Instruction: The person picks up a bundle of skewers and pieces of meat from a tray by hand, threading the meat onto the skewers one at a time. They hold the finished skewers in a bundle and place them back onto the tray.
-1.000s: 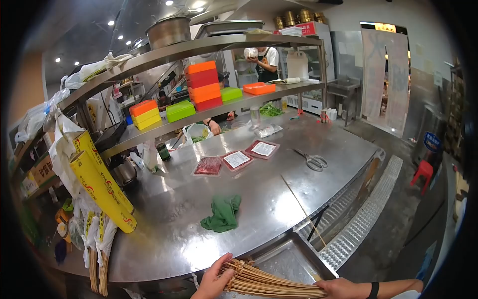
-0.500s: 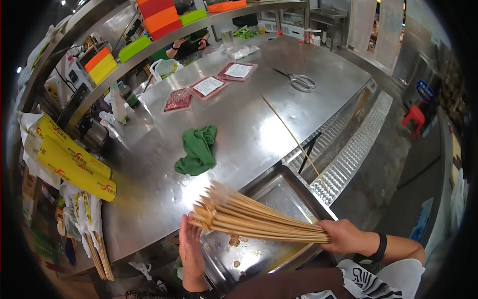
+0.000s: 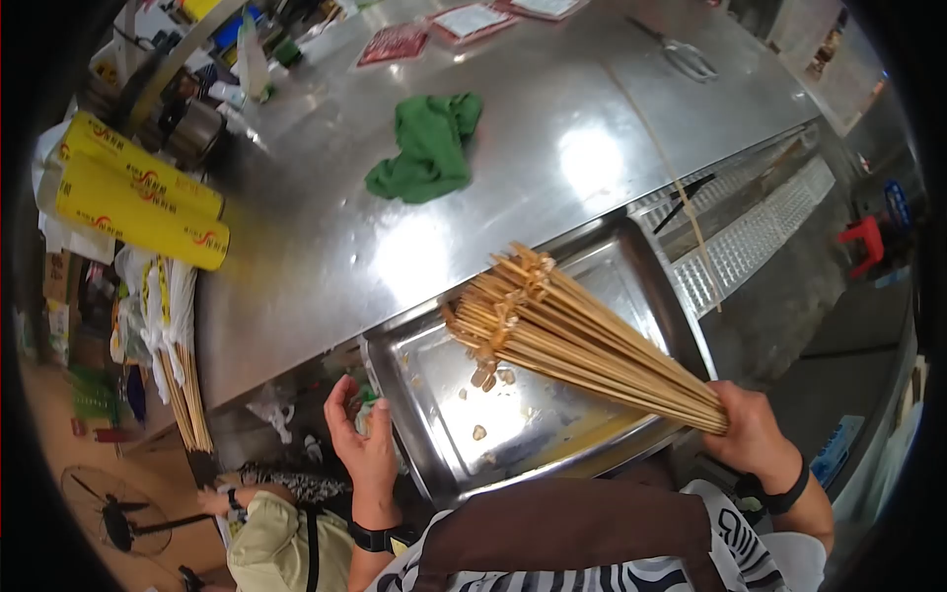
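Note:
My right hand (image 3: pixel 755 426) is wrapped round the narrow end of a thick bundle of wooden skewers (image 3: pixel 602 345). The wider end points left, with brownish bits stuck near the tips, above a steel tray (image 3: pixel 409 424). Small brown pieces and some liquid lie on the tray's bottom. To the left of the tray, my left hand (image 3: pixel 365 434) is raised with fingers apart and holds nothing. A crumpled green cloth (image 3: pixel 426 148) lies on the steel table (image 3: pixel 306 257) beyond the tray.
One long skewer (image 3: pixel 671 163) sticks out over the table's right edge. Scissors (image 3: pixel 683 57) and red meat packs (image 3: pixel 393 43) lie at the back. Yellow rolls (image 3: pixel 138 212) and wrapped skewers (image 3: pixel 178 345) are at left. Another person (image 3: pixel 286 538) is at the lower left.
The view has tilted down. The bundle's wide end has come away from my left hand and now hangs further over the tray. My left hand's fingers have spread.

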`<state>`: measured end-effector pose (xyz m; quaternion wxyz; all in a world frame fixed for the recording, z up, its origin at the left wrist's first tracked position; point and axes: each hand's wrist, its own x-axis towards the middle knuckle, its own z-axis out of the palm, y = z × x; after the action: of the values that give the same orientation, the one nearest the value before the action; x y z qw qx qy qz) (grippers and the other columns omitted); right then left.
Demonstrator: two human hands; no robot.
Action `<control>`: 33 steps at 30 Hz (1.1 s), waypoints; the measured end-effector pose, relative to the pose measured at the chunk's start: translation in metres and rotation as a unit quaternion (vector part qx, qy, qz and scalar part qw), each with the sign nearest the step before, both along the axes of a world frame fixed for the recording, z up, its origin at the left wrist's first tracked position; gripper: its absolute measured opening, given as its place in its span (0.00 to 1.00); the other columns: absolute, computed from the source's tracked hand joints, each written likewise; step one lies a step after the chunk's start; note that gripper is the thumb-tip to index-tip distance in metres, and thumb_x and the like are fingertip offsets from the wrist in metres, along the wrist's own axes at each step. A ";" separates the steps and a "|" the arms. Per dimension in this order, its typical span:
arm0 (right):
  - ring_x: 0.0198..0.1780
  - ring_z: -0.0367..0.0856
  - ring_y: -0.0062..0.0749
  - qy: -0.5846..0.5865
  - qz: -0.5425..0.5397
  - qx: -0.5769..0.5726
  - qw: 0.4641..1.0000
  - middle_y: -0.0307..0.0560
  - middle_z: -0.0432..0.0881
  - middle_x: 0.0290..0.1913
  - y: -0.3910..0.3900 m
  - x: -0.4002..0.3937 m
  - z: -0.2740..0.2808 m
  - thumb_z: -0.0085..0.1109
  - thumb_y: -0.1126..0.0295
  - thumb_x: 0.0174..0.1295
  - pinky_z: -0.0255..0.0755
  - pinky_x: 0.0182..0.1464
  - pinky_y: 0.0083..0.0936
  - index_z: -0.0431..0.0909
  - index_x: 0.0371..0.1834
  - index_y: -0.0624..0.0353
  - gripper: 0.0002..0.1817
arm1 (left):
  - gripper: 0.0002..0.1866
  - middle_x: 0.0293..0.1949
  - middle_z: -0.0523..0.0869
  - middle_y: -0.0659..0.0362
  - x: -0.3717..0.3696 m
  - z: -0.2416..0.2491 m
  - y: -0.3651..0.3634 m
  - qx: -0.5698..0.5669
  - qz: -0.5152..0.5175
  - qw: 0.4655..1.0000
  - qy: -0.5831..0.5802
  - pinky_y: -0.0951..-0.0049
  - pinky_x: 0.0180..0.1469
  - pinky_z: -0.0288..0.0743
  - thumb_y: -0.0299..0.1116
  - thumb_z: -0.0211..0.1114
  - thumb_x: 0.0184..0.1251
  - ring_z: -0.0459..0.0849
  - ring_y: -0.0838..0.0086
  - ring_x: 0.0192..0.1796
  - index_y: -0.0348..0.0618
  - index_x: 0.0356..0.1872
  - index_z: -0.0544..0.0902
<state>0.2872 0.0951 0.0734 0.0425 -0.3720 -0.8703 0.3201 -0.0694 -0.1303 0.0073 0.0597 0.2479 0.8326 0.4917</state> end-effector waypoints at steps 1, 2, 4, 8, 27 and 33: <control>0.34 0.81 0.50 -0.003 0.010 -0.008 1.000 0.54 0.80 0.31 0.002 0.001 0.003 0.62 0.76 0.39 0.75 0.35 0.34 0.73 0.44 0.60 0.23 | 0.27 0.52 0.74 0.54 0.002 -0.006 -0.008 0.011 0.030 0.996 -0.081 0.72 0.56 0.67 0.28 0.65 0.58 0.73 0.71 0.53 0.35 0.58 0.68; 0.34 0.81 0.50 -0.008 -0.006 0.000 1.000 0.54 0.80 0.31 0.003 0.002 0.006 0.61 0.77 0.38 0.75 0.36 0.33 0.73 0.43 0.60 0.22 | 0.28 0.51 0.74 0.55 0.001 -0.012 -0.016 0.013 0.018 0.992 -0.122 0.74 0.53 0.69 0.30 0.67 0.57 0.75 0.74 0.50 0.35 0.58 0.68; 0.33 0.80 0.51 -0.010 -0.036 0.005 0.999 0.55 0.80 0.30 0.004 0.005 0.005 0.59 0.79 0.38 0.75 0.36 0.33 0.75 0.39 0.61 0.19 | 0.25 0.49 0.77 0.56 0.006 -0.010 -0.023 -0.004 -0.027 0.964 -0.264 0.74 0.53 0.69 0.31 0.64 0.60 0.75 0.75 0.49 0.35 0.57 0.69; 0.32 0.80 0.52 -0.041 -0.037 -0.028 0.998 0.57 0.79 0.29 0.007 0.025 -0.011 0.59 0.78 0.38 0.74 0.35 0.34 0.75 0.37 0.63 0.18 | 0.18 0.42 0.81 0.61 0.015 -0.017 -0.021 -0.052 -0.104 0.887 -0.447 0.76 0.48 0.70 0.31 0.63 0.62 0.77 0.78 0.43 0.36 0.51 0.76; 0.45 0.80 0.39 -0.068 -0.052 -0.304 0.949 0.58 0.81 0.40 0.021 0.040 -0.009 0.68 0.51 0.50 0.72 0.47 0.29 0.70 0.55 0.70 0.37 | 0.12 0.29 0.83 0.54 0.015 -0.052 -0.044 0.066 -0.055 0.860 -0.503 0.71 0.32 0.75 0.23 0.57 0.49 0.82 0.69 0.30 0.27 0.35 0.80; 0.46 0.80 0.41 -0.087 -0.037 -0.227 0.969 0.58 0.81 0.42 -0.004 0.050 -0.002 0.73 0.49 0.42 0.72 0.49 0.29 0.68 0.55 0.71 0.43 | 0.10 0.28 0.83 0.54 0.020 -0.050 -0.054 0.042 -0.083 0.878 -0.469 0.72 0.32 0.75 0.23 0.57 0.50 0.82 0.70 0.29 0.27 0.33 0.81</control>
<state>0.3367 0.0910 0.0710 -0.1069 -0.4306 -0.7605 0.4741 -0.0495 -0.1846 -0.0425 0.4730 0.0585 0.6622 0.5782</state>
